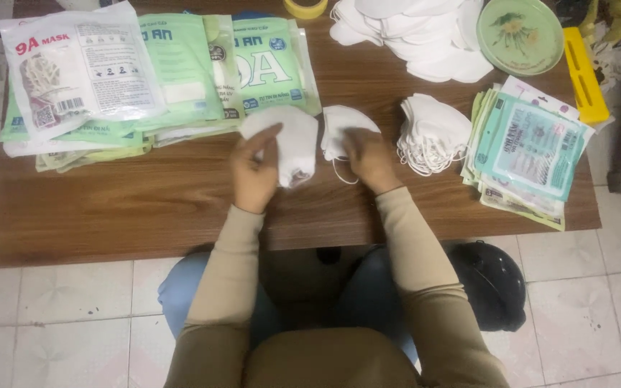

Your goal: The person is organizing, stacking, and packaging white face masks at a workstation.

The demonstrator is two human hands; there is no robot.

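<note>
Left hand [254, 172] pinches a white folded mask [289, 144] at frame centre, held just above the wooden bench [145, 215]. Right hand [369, 159] lies closed over a second white mask [341, 129] on the bench beside it. Loose mask stack [433, 133] right of centre, green mask packets [203, 72] upper left.

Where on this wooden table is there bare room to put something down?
The near strip of the table, between the packets and the front edge, is bare on either side of the forearms. The back is crowded: packets at left, loose masks, a green plate, a mask stack and a pouch pile at right.
</note>
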